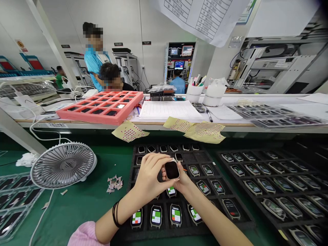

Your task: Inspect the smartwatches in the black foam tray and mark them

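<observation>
A square smartwatch body (172,169) with a dark screen and pale metal frame is held up between my two hands. My left hand (151,171) pinches it from the left, thumb at the lower edge and fingers along the top. Behind and to its right, my right hand (182,181) cradles it, most of those fingers hidden by the watch. Directly below lies a black foam tray (187,213) whose compartments hold several watches. Lit screens with green, white and red blocks show on many, such as a watch (156,216) in the front row.
A grey fan (64,165) and a pile of small paper scraps (114,183) lie left on the green mat. Right stands another black tray (258,198) of watches. On the shelf are a pink foam tray (123,114) and paper sheets (170,110); co-workers (93,65) are beyond.
</observation>
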{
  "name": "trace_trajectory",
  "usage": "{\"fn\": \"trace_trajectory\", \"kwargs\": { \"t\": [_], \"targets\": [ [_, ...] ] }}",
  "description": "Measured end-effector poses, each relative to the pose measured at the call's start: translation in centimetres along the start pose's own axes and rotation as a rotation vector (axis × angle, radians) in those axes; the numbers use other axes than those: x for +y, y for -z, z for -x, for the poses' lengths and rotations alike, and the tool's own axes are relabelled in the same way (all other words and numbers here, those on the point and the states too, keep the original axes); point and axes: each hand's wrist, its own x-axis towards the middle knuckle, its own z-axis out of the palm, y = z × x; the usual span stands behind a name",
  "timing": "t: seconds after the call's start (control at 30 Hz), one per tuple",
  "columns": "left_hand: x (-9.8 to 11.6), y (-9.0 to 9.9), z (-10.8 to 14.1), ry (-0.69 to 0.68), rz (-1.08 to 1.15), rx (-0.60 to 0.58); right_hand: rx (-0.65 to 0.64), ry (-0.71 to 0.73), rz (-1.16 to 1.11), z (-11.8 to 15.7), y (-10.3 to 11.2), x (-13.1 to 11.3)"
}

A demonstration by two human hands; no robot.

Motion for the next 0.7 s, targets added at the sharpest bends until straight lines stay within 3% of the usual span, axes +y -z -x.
{"fn": "trace_trajectory", "kwargs": {
  "t": [0.13, 0.3, 0.4, 0.53, 0.7],
  "targets": [
    [0.1, 0.0, 0.0, -0.025, -0.003, 0.042, -0.001, -0.019, -0.011, 0.0, 0.2, 0.1],
    [0.2, 1.3, -0.1, -0.037, -0.039, 0.282, 0.051, 0.022, -0.038, 0.1, 0.2, 0.0],
    [-0.3, 2.3, -0.2, 0.007, -0.054, 0.374, 0.001, 0.025, -0.036, 0.1, 0.0, -0.1],
    [-1.2, 3.0, -0.3, 0.048, -0.055, 0.425, -0.058, 0.040, -0.009, 0.1, -0.5, -0.3],
    [-1.3, 3.2, -0.2, 0.047, -0.061, 0.428, 0.015, 0.126, 0.243, 0.4, -1.7, -1.5]
  ]
}}
